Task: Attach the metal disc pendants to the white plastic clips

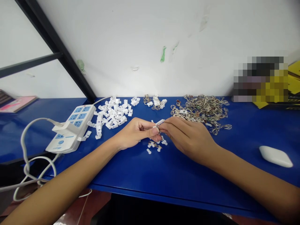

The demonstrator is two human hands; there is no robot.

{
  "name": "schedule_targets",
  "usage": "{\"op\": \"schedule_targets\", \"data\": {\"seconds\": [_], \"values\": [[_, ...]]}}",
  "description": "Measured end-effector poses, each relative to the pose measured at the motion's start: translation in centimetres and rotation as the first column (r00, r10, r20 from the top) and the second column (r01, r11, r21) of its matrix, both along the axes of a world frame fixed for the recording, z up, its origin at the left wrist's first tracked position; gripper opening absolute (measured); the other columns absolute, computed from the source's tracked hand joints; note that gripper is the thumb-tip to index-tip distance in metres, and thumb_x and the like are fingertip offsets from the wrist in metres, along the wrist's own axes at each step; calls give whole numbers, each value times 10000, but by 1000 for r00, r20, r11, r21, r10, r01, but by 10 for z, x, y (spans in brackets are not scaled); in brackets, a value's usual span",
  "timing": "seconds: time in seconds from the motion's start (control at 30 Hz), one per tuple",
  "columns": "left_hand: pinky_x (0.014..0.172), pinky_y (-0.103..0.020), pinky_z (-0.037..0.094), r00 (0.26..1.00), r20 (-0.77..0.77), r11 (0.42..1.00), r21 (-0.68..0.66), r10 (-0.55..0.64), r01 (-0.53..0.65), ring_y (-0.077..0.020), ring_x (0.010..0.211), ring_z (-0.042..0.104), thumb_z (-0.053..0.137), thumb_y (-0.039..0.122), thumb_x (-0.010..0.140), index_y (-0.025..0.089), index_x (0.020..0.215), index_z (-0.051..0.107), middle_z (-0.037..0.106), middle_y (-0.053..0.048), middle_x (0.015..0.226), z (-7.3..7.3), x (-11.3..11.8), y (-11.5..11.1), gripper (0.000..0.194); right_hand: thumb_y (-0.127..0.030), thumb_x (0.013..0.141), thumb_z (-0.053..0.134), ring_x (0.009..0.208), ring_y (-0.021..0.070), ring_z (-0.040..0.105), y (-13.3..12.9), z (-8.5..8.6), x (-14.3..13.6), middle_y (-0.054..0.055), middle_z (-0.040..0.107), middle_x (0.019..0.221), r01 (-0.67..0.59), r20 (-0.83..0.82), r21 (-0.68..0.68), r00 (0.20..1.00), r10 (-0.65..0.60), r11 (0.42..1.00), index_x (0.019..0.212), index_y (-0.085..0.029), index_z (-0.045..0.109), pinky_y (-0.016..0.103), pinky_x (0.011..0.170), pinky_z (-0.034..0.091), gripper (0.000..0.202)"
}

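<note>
My left hand (137,132) and my right hand (187,137) meet over the blue table (164,175), fingertips pinched together on a small white plastic clip (159,122) with a bit of metal at it. Just under the hands lie a few small white and metal pieces (156,145). Behind my left hand is a heap of white plastic clips (112,114). Behind my right hand spreads a tangle of thin metal pieces (203,111). A small mixed cluster of clips and metal (155,102) sits at the back, between the two heaps.
A white power strip with blue sockets (71,129) and its looping cable (30,156) lie at the left. A white oval object (276,156) rests at the right. Yellow and black things (292,84) stand at the back right, a pink book (16,104) at the far left.
</note>
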State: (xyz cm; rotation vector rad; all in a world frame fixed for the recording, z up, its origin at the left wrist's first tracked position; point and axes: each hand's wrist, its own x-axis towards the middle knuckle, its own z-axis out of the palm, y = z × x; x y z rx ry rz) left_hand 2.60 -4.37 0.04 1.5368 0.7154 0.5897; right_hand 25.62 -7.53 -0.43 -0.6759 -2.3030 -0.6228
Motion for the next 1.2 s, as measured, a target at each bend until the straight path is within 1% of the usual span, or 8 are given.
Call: {"op": "schedule_targets", "data": {"seconds": [0.23,0.37,0.47,0.57,0.67,0.77,0.97,1.2], "values": [[859,-291,593,1000,12,999,-27,-21,21,-178,882,761,695,452,960,143,969,811,803,-102,924,2,0,-1,330,-30,922,659,847,197,665,0,-5,-4,94,719,937,-8,-105,-16,994,7,1000,1138,-107,661,331,723,561,230],[906,-336,597,993,116,987,-158,28,-9,-184,908,760,724,469,936,128,1000,743,788,-113,969,-2,6,-3,347,-9,911,656,855,194,663,4,-6,-4,91,710,932,-20,-142,-24,990,16,1000,1103,-109,664,328,755,569,217],[967,-408,583,974,221,956,-293,59,8,-217,971,764,762,434,916,140,971,655,775,-127,1011,-3,12,-7,317,-6,909,652,834,198,652,6,-7,-3,97,704,906,-37,-132,-6,991,36,999,1074,-97,658,338,751,572,188],[1015,-446,556,962,260,924,-381,78,28,-211,952,761,754,413,928,145,1028,627,762,-116,991,-3,16,-11,314,-11,910,652,831,210,647,7,-8,-4,121,709,897,-59,-117,5,991,59,998,1068,-79,653,348,726,572,172],[1048,-419,529,942,333,915,-391,37,102,-185,967,738,703,393,971,145,1138,649,740,-102,1013,-2,19,-13,304,-1,904,653,831,213,638,8,-8,-6,140,714,905,-74,-141,7,987,75,997,1078,-62,654,359,743,571,185],[1022,-349,523,917,398,907,-380,-16,181,-152,914,716,661,379,1002,137,1130,691,723,-84,966,-3,21,-14,276,5,900,652,815,215,619,9,-9,-9,137,715,875,-83,-139,12,987,83,997,1037,-68,658,380,756,562,155],[982,-315,534,926,373,894,-431,56,119,-148,860,721,681,360,991,102,1060,729,747,-109,960,-6,21,-13,272,-54,940,628,853,228,611,11,-12,-10,114,715,881,-22,-101,-14,995,20,1000,994,-121,651,415,766,533,90],[1096,-370,505,937,303,875,-484,172,-4,-203,1048,749,617,323,1032,104,1109,746,776,-153,1104,-9,19,-11,265,-113,980,580,822,226,550,13,-11,-9,102,675,869,17,-73,-50,997,-20,999,1003,-156,651,419,752,500,86]]}}
